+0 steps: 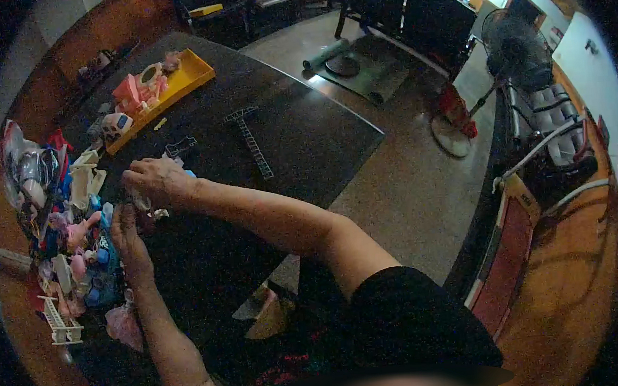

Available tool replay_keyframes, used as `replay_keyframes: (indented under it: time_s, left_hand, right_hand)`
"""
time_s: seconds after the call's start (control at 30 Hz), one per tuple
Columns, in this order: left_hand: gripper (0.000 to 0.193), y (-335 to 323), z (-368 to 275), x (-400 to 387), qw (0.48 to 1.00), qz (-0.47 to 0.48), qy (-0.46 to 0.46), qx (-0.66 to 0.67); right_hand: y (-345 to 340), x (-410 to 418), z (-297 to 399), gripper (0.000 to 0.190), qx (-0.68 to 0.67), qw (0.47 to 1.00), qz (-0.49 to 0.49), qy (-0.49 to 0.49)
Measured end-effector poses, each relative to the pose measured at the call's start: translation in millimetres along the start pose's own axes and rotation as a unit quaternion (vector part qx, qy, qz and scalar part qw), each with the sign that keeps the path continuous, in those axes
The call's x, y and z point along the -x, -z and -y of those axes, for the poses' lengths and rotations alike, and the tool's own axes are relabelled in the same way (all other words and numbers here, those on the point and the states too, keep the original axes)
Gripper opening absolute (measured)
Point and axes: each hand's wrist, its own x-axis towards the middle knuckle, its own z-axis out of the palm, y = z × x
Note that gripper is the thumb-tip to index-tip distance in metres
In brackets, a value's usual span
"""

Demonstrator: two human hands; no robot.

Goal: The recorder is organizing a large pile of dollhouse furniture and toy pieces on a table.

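A mixed pile of small plastic toys and doll parts [81, 236] lies along the left side of the dark table [210, 220]. Stretched out along the pile's inner edge, my left hand [132, 246] looks flat, with no object visible in it. My right hand [157, 178] is just beyond it, back up and fingers curled down; what is under the fingers is hidden. Small pale pieces [159, 214] lie below that wrist. A wire-like frame piece [180, 145] is just past the right hand. At the pile's near end are a cream plastic rack [61, 322] and a pink bundle [125, 326].
A yellow tray [190, 75] holding pink toys stands farther back, with a white-and-blue toy [117, 125] by its near end. A dark ladder-like T-shaped piece [253, 146] lies mid-table. Beyond the table's right edge stand a pedestal fan [515, 47] and a grey padded chair [554, 125].
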Motion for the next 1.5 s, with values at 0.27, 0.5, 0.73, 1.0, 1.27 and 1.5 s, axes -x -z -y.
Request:
replay_keyframes:
  time_s: [0.27,0.5,0.73,1.0,1.27,1.5]
  left_hand:
    - [0.04,42,69,-15,0.985,0.082,-0.132,-0.075]
    - [0.03,28,53,-19,0.997,0.074,-0.012,-0.005]
    - [0.021,11,29,-18,0.991,0.039,-0.105,-0.076]
    - [0.014,14,13,-11,0.992,0.059,-0.066,0.087]
    - [0.02,19,45,-16,0.993,0.026,-0.011,0.111]
    - [0.019,15,31,-17,0.992,0.083,0.015,0.096]
  right_hand:
    - [-22,7,-9,0.035,-0.065,0.995,0.049,-0.058]
    - [-21,4,-8,0.03,-0.003,0.997,-0.033,0.063]
    - [-19,2,-19,0.027,0.012,1.0,-0.018,0.015]
    - [-22,5,-15,0.023,0.065,0.99,0.112,-0.054]
    - [-1,-14,16,0.022,-0.104,0.993,-0.008,-0.049]
    - [-17,-4,-2,0.022,-0.044,0.995,0.07,-0.06]
